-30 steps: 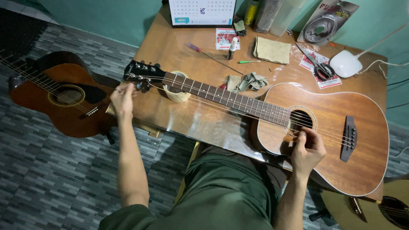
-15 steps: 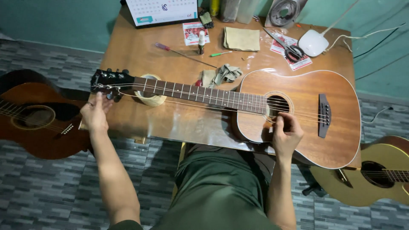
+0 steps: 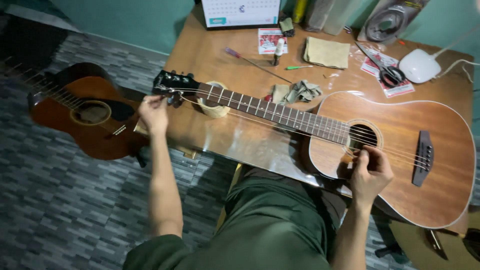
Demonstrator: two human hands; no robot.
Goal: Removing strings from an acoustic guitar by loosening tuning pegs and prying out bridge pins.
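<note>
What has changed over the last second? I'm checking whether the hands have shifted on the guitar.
Little changed. The left hand stayed at the tuning pegs by the headstock; the right hand stayed at the strings by the sound hole. The guitar lies flat on the table as before; only the head camera moved.

Reddish wood guitar (image 3: 400,150) — satin sheen, thin metal strings; the tabletop (image 3: 230,140) is glossy brown wood, reflective at its near edge. Crumpled cloth (image 3: 300,91) looks matt — scissors (image 3: 382,67) are metal.
</note>
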